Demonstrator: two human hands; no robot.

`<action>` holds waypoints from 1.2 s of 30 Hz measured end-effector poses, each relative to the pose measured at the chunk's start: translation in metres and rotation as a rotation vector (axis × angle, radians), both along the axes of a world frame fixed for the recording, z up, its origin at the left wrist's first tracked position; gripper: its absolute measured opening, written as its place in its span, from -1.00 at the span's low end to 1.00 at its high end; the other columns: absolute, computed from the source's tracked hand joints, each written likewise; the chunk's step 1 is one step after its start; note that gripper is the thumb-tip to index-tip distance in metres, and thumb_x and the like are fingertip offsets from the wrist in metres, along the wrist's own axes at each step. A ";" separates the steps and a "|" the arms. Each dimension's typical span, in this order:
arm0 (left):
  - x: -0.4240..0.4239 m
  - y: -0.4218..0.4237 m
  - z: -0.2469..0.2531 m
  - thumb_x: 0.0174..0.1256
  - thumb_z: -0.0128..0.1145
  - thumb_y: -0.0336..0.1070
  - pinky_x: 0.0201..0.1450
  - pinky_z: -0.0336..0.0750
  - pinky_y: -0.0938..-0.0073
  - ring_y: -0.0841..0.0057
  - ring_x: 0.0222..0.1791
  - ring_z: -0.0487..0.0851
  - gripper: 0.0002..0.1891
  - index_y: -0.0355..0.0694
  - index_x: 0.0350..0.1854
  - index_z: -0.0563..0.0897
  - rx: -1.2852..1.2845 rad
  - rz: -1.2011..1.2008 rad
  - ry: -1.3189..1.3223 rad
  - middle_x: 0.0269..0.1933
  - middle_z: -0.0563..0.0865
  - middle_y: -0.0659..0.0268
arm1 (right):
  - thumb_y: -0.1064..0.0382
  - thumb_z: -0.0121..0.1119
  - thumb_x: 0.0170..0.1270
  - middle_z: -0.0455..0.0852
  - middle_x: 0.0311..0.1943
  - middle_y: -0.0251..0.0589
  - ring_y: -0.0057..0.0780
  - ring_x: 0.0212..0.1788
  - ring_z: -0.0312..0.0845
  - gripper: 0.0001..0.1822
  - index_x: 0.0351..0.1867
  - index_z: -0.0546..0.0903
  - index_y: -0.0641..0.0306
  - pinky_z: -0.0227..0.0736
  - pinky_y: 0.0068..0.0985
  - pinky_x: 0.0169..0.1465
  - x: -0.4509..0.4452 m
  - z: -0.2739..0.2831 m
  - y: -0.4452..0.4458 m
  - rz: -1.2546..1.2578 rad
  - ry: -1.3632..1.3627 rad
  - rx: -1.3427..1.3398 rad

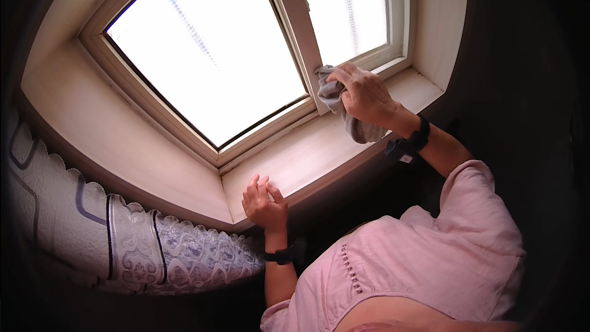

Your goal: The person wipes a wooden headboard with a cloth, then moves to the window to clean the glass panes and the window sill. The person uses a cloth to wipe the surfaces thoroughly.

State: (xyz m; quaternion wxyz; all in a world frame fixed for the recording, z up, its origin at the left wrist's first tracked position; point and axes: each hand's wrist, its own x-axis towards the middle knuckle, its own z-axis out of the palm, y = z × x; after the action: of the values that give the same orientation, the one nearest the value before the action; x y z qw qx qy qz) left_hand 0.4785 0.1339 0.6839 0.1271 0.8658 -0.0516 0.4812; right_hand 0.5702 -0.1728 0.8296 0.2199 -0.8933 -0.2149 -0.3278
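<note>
My right hand [366, 94] grips a crumpled grey cloth [331, 90] and presses it against the foot of the upright sash stile [302, 32] of a sliding window. A loose end of the cloth hangs below the palm, over the pale window sill [318, 140]. Near the sill's left corner is my left hand [265, 200], empty, its fingers loosely curled and slightly apart. It rests at the sill's front edge. The left pane [198, 55] is bright white. Behind the right pane [345, 9] a fine mesh shows.
Deep pale reveals frame the window on the left [124, 120] and the right [438, 23]. A white lace curtain [138, 244] with scalloped edging and dark trim gathers at lower left. Below the sill it is dark. Dark bands sit on both wrists.
</note>
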 end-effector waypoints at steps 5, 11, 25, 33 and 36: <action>0.002 -0.001 0.000 0.39 0.12 -0.32 0.04 0.59 0.19 0.20 -0.03 0.73 -0.80 -0.15 -0.14 0.80 -0.001 -0.013 0.003 0.04 0.79 0.23 | 0.36 0.01 0.23 0.73 0.05 0.27 0.25 0.18 0.63 -0.45 0.31 0.41 0.33 0.42 -0.07 0.37 0.024 0.006 -0.002 -0.015 0.398 0.219; 0.000 0.002 0.000 0.45 0.07 -0.29 0.05 0.59 0.17 0.19 -0.02 0.73 -0.76 -0.17 -0.14 0.83 -0.008 0.013 0.040 0.06 0.80 0.24 | 0.32 0.09 0.23 0.76 -0.03 0.27 0.22 0.11 0.67 -0.50 0.23 0.43 0.32 0.49 -0.05 0.25 0.029 0.019 0.034 0.093 0.451 0.222; 0.022 0.031 -0.050 0.46 0.11 -0.08 -0.04 0.51 -0.08 -0.10 -0.15 0.64 -0.68 -0.25 -0.33 0.66 0.225 0.152 -0.039 -0.22 0.69 -0.01 | 0.20 0.27 0.13 0.81 -0.04 0.12 0.07 0.07 0.75 -0.31 0.37 0.51 0.23 0.63 -0.18 0.07 0.026 0.016 0.232 0.538 0.639 0.033; 0.006 0.008 -0.012 0.44 0.10 -0.07 -0.10 0.51 -0.12 -0.14 -0.20 0.66 -0.67 -0.28 -0.27 0.69 0.119 0.131 0.128 -0.24 0.72 -0.08 | 0.21 0.26 0.07 0.82 -0.03 0.13 0.03 0.08 0.75 -0.09 0.58 0.37 0.11 0.63 -0.25 0.11 0.029 0.008 0.254 0.763 0.759 0.143; 0.007 0.016 -0.018 0.51 0.06 0.00 -0.03 0.57 -0.07 -0.09 -0.05 0.71 -0.59 -0.30 -0.15 0.74 0.197 0.170 0.197 -0.09 0.76 -0.13 | 0.28 0.22 0.05 0.82 0.02 0.09 -0.03 0.12 0.73 -0.21 0.48 0.53 0.08 0.59 -0.30 0.19 0.022 0.012 0.226 0.744 0.718 0.122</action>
State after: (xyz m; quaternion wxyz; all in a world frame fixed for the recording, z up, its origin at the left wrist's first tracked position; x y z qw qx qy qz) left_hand 0.4855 0.1500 0.6655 0.0048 0.9183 -0.0122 0.3956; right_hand 0.5918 0.0532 0.8416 0.4330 -0.7981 -0.4097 0.0878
